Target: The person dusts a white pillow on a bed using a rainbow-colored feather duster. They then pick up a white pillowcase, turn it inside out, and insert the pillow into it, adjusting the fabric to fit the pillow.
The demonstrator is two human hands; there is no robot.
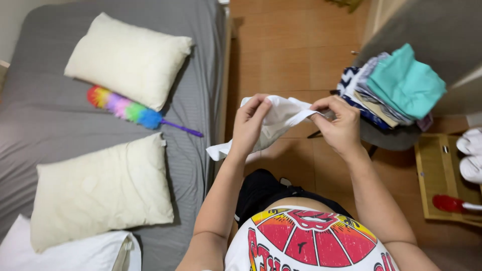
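Note:
A white cloth (281,118) hangs between both my hands in front of my chest, above the wooden floor. My left hand (249,125) pinches its upper left edge, with the rest drooping down toward the bed's side. My right hand (340,123) grips the cloth's right end, fingers closed on it. To the left lies a bed with a grey sheet (45,115). A stack of folded clothes (391,88), topped by a teal piece, sits on a chair just right of my right hand.
Two cream pillows (128,57) (100,188) lie on the bed with a rainbow feather duster (130,111) between them. A white pillow (65,253) sits at the bottom left. At right are a wooden board (442,175), a red-headed brush (452,204) and white slippers (471,153).

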